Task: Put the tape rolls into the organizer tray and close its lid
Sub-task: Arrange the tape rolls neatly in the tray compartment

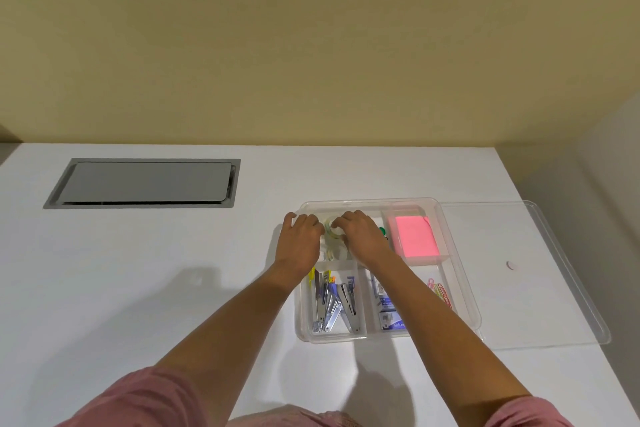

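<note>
- Clear tape rolls [333,239] are seen in the far-left compartment of the organizer tray [460,288].
- The top roll is pinched between the left hand [300,239] and right hand [360,236], fingers curled.
- The lid [540,274] lies open beside the tray's right edge; closing is judged outstanding.

Single head view, wide-angle, looks forward and down over white table [138,288], wall behind.
</note>
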